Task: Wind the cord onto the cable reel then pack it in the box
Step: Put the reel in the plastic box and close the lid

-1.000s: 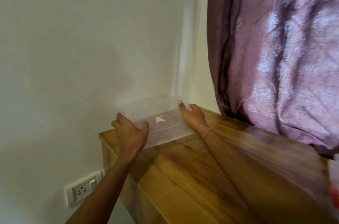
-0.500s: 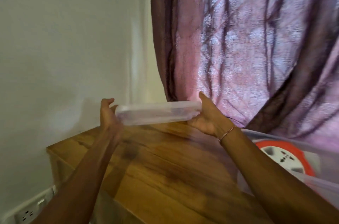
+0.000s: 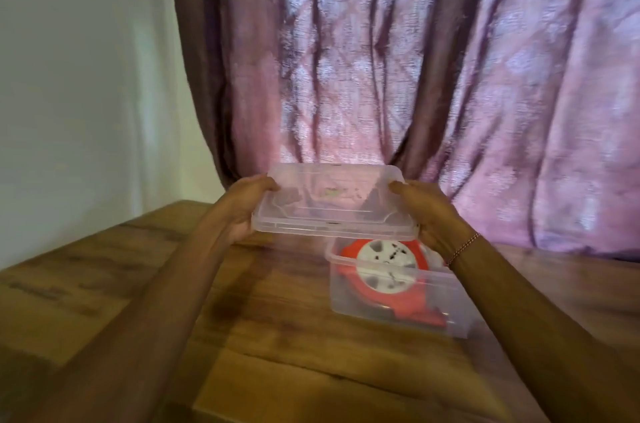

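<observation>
The left hand (image 3: 247,204) grips the left end of a clear lid (image 3: 332,202), and the right hand (image 3: 427,216) grips its right end, so the lid hangs level in mid-frame above the table (image 3: 259,336). The table is brown wood, filling the lower half of the frame; its left edge meets a pale wall (image 3: 79,76) in the upper left. A pink curtain (image 3: 415,59) fills the back, right down to the tabletop. Lower right of centre sits the clear box (image 3: 349,298), open, with the red and white reel (image 3: 384,270) lying flat inside. The lid overlaps only the box's far rim. Left of the box the wood is bare under the forearms.
</observation>
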Action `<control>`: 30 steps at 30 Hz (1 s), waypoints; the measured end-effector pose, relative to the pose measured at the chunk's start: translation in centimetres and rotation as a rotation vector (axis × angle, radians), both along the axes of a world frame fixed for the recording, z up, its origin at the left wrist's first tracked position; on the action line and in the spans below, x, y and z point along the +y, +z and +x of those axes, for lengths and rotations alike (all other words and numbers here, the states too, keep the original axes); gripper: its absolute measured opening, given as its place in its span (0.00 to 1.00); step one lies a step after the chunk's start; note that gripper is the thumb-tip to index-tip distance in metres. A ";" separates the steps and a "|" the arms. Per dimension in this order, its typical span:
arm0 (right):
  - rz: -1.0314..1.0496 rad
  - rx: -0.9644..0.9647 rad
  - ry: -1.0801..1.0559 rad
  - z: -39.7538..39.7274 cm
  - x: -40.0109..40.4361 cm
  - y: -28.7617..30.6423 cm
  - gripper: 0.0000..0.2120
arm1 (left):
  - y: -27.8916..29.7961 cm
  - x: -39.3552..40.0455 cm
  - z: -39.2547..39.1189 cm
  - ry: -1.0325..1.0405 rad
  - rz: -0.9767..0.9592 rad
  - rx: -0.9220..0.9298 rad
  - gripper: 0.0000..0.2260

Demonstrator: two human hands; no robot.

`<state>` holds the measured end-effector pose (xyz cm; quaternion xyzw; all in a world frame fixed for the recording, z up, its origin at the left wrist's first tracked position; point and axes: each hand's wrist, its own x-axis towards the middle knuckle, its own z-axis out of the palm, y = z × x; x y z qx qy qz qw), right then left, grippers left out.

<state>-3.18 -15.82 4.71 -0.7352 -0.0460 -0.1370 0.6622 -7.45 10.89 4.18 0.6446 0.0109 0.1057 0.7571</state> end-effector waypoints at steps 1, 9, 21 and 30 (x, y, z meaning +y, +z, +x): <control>-0.090 -0.042 -0.071 -0.2 -1.7 -0.2 0.13 | 0.0 -1.5 0.7 0.013 0.056 -0.007 0.07; -0.657 -0.053 -0.245 -1.3 -9.0 -2.0 0.20 | -1.2 -9.0 3.3 -0.009 0.457 0.009 0.07; -0.575 0.156 -0.224 -0.6 -10.5 -3.7 0.16 | -3.4 -9.6 4.7 -0.117 0.544 0.130 0.10; -0.608 0.165 -0.174 -0.7 -10.3 -3.8 0.24 | -3.9 -9.3 5.1 -0.120 0.451 0.176 0.13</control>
